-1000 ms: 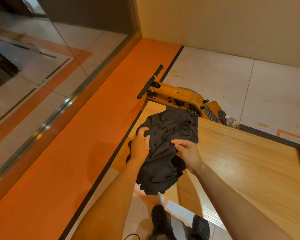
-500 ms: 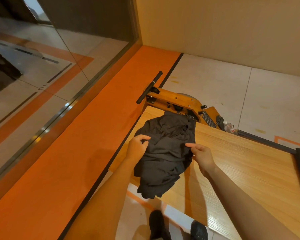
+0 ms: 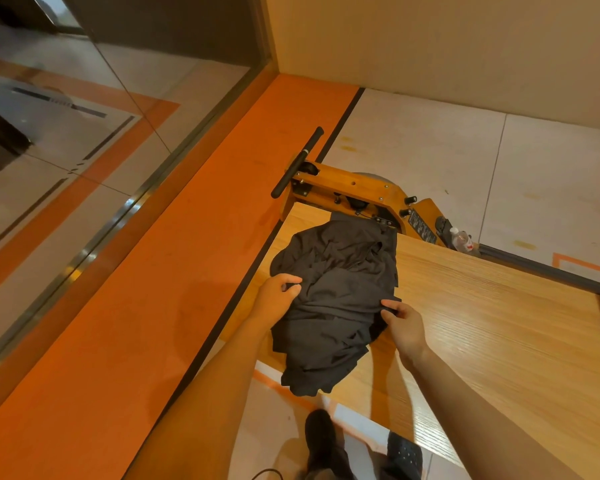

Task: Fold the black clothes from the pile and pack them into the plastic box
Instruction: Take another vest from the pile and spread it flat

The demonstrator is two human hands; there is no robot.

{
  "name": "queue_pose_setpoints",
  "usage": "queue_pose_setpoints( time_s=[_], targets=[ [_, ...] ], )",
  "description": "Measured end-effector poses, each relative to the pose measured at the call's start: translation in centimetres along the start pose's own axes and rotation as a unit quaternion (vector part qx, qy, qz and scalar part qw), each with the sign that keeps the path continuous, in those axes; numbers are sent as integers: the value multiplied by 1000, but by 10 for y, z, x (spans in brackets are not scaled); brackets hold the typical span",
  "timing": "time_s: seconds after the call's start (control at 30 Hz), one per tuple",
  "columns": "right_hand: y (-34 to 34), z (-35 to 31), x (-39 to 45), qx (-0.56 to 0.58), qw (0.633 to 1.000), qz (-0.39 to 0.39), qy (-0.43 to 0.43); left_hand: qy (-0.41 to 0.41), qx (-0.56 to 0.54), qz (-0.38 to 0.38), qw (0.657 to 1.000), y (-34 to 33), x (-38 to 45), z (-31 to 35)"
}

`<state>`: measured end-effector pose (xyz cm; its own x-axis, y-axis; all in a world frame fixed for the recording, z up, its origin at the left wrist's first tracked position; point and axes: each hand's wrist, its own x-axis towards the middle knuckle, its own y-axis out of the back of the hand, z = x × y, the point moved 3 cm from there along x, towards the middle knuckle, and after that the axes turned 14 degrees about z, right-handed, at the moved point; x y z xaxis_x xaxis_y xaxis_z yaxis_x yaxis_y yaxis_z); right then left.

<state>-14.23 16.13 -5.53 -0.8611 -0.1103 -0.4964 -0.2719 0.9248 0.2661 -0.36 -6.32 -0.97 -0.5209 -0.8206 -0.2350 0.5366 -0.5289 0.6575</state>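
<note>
Black clothes [image 3: 340, 292] lie bunched on wood table [image 3: 499, 323], near its left corner, bottom hanging off the edge. Left hand [image 3: 278, 299] & right hand [image 3: 404, 327] each pinch the cloth at its sides.

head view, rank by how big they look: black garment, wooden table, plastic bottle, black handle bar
Largest to smallest:
1. wooden table
2. black garment
3. black handle bar
4. plastic bottle
Bar and bottle sit farther away, so true sizes stay unsure.

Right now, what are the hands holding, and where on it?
Both hold the black garment on the wooden table: the left hand grips its left edge, the right hand pinches its right edge.
</note>
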Motion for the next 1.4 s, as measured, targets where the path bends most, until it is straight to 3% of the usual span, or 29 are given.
queue_pose_setpoints(
  time_s=[0.23, 0.43, 0.7, 0.83, 1.13, 1.4],
  targets=[
    [1, -11, 2, 22, 997, 51, 46, -17, -9, 55, 998, 8, 8, 12],
    [-9, -44, -4, -22, 992, 46, 112, -58, -38, 122, 990, 33, 16, 45],
    [-6, -111, -14, 24, 988, 27, 148, -65, -71, 158, 983, 79, 10, 86],
    [19, -149, -15, 57, 983, 21, 171, -47, -105, 166, 979, 101, 7, 109],
    [98, -229, -6, 95, 964, 37, 246, -96, -104, 199, 970, 165, 1, 181],
    [174, -280, 3, 100, 944, 62, 309, -153, -122, 226, 954, 167, -9, 248]
  ],
)
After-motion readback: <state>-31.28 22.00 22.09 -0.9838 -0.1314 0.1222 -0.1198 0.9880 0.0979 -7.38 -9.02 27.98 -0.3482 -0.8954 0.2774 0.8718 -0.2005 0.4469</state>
